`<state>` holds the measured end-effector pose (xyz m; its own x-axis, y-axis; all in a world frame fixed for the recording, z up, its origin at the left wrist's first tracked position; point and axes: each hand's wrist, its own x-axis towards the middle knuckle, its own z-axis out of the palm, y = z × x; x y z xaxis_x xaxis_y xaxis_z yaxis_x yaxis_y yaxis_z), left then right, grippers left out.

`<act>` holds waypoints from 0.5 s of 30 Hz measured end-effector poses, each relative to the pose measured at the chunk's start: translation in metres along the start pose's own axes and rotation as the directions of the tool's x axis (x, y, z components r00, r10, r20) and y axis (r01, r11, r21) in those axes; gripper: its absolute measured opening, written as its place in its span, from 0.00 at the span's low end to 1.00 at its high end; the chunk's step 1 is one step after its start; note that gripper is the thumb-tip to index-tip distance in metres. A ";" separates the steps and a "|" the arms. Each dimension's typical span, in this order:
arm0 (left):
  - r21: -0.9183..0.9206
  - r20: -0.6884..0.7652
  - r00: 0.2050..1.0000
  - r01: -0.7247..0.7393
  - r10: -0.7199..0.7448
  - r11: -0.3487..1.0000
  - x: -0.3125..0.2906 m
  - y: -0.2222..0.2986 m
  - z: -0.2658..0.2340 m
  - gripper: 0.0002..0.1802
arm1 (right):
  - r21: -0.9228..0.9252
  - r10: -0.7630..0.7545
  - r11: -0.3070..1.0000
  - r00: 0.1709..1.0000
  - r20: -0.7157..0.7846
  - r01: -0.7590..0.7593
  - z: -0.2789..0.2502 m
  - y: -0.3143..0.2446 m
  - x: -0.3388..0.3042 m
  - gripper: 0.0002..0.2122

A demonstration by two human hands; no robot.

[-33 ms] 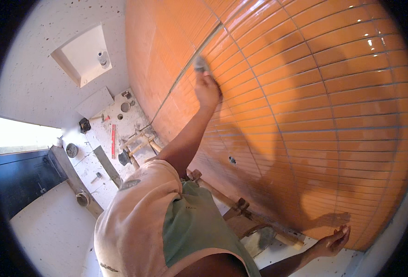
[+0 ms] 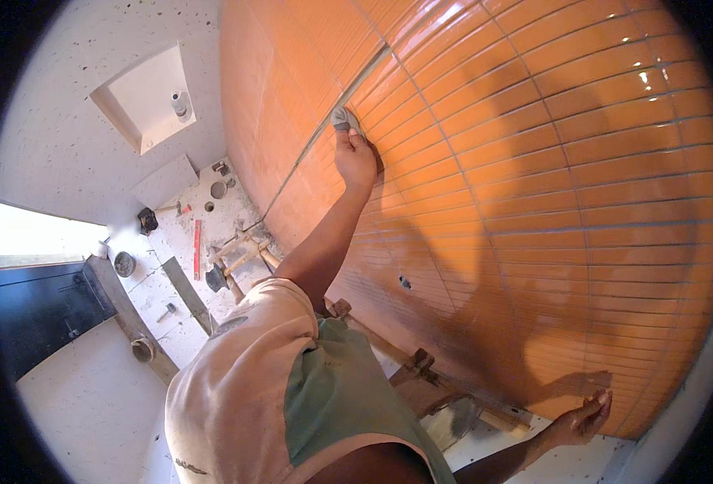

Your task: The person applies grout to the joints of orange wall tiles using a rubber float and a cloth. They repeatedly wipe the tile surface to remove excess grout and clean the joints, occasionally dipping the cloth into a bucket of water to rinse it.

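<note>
My left hand reaches up to a wall of orange tiles. Its fingers and thumb pinch a small grey rounded pad, which lies against the long diagonal joint between the tiles. Whether the pad is cloth or a stiff tool I cannot tell. At the lower right, my right hand is beside the bottom of the tiled wall. Its fingers are loosely bent and somewhat apart, and nothing shows in them.
Wooden poles form a frame along the wall's foot. On the floor are a red level, a bucket, a hammer and a board. A small bottle stands in the wall niche.
My left hand and the grey pad have shifted slightly left and down along the joint. My right hand has barely moved.
</note>
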<state>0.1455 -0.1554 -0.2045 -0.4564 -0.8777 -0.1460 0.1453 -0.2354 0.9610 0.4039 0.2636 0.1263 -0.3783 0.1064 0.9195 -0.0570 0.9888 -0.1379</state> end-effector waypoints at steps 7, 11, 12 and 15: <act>-0.190 -0.089 0.725 -0.685 0.683 0.703 -0.023 0.174 0.043 0.14 | 0.088 -0.023 0.996 0.994 0.105 0.014 0.029 -0.005 0.022 0.16; -0.210 -0.076 0.836 -0.547 0.544 0.810 -0.004 0.109 0.030 0.14 | -0.069 -0.010 0.998 1.000 -0.025 0.008 0.047 -0.017 0.025 0.16; -0.201 -0.087 0.896 -0.444 0.436 0.873 -0.001 0.075 0.022 0.14 | -0.035 0.012 0.999 0.998 -0.057 -0.014 0.049 -0.015 0.027 0.16; -0.011 -0.048 0.998 0.037 -0.038 0.999 0.005 -0.026 -0.014 0.18 | 0.021 0.057 0.998 0.988 -0.144 -0.054 0.059 -0.006 0.030 0.16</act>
<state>0.1518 -0.1592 -0.2337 -0.4187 -0.8873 -0.1933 0.1382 -0.2727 0.9521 0.3382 0.2544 0.1332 -0.2438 0.1764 0.9537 -0.0562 0.9791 -0.1955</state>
